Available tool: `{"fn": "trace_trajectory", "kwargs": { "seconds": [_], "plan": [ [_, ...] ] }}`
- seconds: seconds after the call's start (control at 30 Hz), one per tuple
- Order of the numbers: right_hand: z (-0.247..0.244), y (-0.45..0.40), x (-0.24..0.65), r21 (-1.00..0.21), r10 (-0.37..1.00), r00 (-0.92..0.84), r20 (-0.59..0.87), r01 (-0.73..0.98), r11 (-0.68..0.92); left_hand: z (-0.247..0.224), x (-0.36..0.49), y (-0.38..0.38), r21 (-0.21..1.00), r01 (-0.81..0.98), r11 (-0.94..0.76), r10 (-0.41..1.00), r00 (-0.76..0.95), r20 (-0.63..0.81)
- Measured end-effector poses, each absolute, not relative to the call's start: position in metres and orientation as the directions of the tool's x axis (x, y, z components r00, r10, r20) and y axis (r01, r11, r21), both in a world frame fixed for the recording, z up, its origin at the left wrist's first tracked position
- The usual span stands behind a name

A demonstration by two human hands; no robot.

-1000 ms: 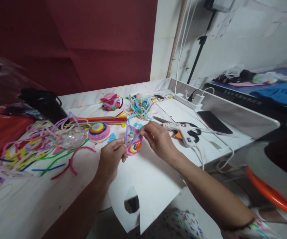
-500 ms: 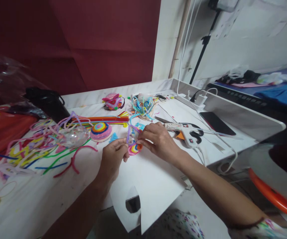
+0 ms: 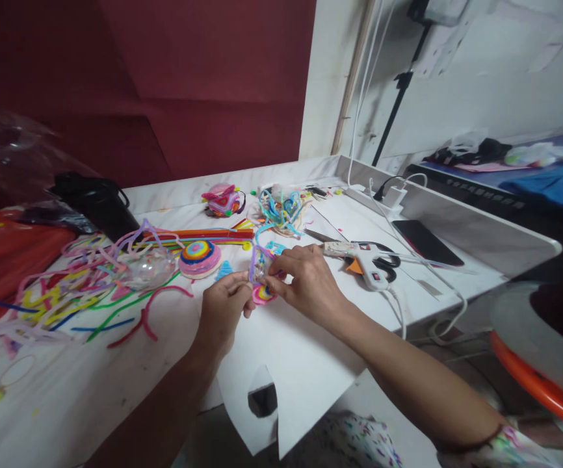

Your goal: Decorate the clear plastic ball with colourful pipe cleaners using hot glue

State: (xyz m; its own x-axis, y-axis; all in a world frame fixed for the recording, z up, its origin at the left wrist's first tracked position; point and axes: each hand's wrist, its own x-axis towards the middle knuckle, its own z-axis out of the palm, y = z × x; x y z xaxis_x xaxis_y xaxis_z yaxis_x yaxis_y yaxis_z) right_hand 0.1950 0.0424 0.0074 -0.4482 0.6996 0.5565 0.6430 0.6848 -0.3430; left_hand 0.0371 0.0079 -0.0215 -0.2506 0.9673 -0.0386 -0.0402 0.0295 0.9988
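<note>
Between my hands is a purple pipe cleaner (image 3: pixel 253 261) bent into an outline with a pointed top. My left hand (image 3: pixel 223 305) pinches its lower left corner between thumb and fingers. On the opposite side, my right hand (image 3: pixel 308 279) has its fingers closed on the same piece and hides part of it. Just below lies a rainbow-striped piece with a pink edge (image 3: pixel 261 296), partly covered by my right fingers. A light blue fuzzy triangle (image 3: pixel 223 270) and a round rainbow-coiled disc (image 3: pixel 199 259) lie left of my hands.
Scissors (image 3: pixel 316 235) and a white glue gun (image 3: pixel 372 265) lie right of my hands, near a phone (image 3: pixel 428 242). Loose pipe cleaners (image 3: pixel 62 292) tangle at left beside a black bottle (image 3: pixel 93 205). White card (image 3: pixel 301 364) overhangs the front edge.
My right hand has shifted slightly, its fingers covering more of the purple outline and the striped piece. The left hand keeps its pinch.
</note>
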Motion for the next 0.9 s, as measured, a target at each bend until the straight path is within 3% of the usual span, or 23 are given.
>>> {"fn": "trace_trajectory", "kwargs": {
  "seconds": [0.13,0.27,0.9],
  "plan": [
    [0.014,0.038,0.190,-0.444,0.820,-0.384,0.424,0.701,0.558,-0.021,0.038,0.008,0.999,-0.026,0.030,0.968,-0.248,-0.035],
    [0.020,0.037,0.186,-0.470,0.863,-0.351,0.362,0.731,0.494,-0.022,0.040,0.008,0.999,-0.049,0.016,0.967,-0.254,-0.028],
    [0.027,0.034,0.185,-0.415,0.896,-0.360,0.260,0.796,0.440,-0.021,0.044,0.006,0.987,-0.157,0.031,0.970,-0.235,-0.068]
  ]
}}
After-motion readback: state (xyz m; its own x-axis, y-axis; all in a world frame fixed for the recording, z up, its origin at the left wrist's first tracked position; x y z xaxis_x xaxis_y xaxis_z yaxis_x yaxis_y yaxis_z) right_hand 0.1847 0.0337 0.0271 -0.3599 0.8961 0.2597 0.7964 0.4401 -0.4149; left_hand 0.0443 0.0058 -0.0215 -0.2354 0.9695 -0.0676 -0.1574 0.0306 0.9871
